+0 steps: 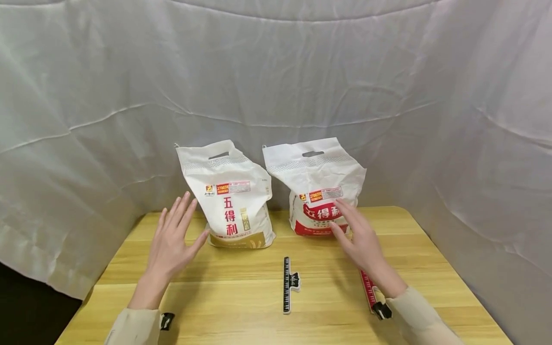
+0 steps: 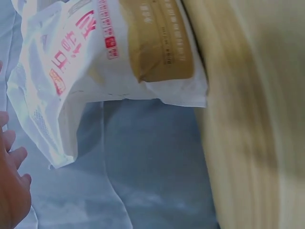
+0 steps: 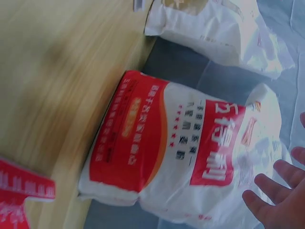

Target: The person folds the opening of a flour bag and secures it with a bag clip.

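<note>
Two white flour bags stand side by side toward the back of the table. The left flour bag point(image 1: 241, 201) has red characters and a gold band at its base; the right flour bag point(image 1: 319, 191) has a red lower panel. My left hand point(image 1: 172, 239), fingers spread, hovers just left of the gold-banded bag. My right hand point(image 1: 360, 239) overlaps the red-panelled bag's lower right side in the head view, its fingers extended and holding nothing. In the right wrist view its fingertips appear beside that flour bag point(image 3: 190, 148).
On the wooden table point(image 1: 241, 297) lies a black piano-patterned clip point(image 1: 286, 285) at centre. A red clip point(image 1: 368, 290) sits partly under my right forearm. Another clip's black end point(image 1: 166, 321) shows by my left sleeve. Grey curtain point(image 1: 276, 72) surrounds the back and sides.
</note>
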Tool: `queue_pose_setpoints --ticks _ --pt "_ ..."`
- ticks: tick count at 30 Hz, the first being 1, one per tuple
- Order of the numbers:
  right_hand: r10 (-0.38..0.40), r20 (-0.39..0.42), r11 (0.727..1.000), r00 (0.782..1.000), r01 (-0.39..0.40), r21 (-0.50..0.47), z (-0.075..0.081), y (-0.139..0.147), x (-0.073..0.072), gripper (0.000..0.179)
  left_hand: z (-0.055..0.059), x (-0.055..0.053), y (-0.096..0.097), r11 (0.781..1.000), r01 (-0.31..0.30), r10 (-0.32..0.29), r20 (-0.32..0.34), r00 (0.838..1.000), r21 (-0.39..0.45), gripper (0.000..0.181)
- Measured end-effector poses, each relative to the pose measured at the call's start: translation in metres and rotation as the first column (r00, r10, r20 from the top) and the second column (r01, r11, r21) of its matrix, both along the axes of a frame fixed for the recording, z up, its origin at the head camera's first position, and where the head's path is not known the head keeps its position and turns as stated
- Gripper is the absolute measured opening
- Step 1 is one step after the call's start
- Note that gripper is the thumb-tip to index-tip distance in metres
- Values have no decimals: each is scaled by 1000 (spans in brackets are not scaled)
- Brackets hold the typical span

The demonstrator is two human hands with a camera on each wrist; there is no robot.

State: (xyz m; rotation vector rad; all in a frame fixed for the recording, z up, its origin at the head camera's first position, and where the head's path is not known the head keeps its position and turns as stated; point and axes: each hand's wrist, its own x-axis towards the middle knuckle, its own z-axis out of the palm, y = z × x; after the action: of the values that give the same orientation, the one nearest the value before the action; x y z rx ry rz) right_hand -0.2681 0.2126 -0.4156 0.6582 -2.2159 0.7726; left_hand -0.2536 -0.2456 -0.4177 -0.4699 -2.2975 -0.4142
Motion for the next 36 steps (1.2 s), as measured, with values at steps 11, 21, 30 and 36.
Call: queue_pose_setpoints --ticks 11,21,30,36 --pt "69 -28 998 997 -69 0 10 -28 -12 58 21 -21 16 999 53 -52 -51 997 11 79" --pt "125 -3 992 992 -125 -13 22 -59 -24 57 31 -34 24 998 60 -59 -47 997 13 79" --pt "156 -19 988 988 -156 -15 30 -85 -39 55 45 -51 33 997 77 -77 -86 993 1 79" --pt "162 37 987 986 -162 -18 37 -98 -48 54 63 -64 41 996 93 -94 -85 992 -17 78"
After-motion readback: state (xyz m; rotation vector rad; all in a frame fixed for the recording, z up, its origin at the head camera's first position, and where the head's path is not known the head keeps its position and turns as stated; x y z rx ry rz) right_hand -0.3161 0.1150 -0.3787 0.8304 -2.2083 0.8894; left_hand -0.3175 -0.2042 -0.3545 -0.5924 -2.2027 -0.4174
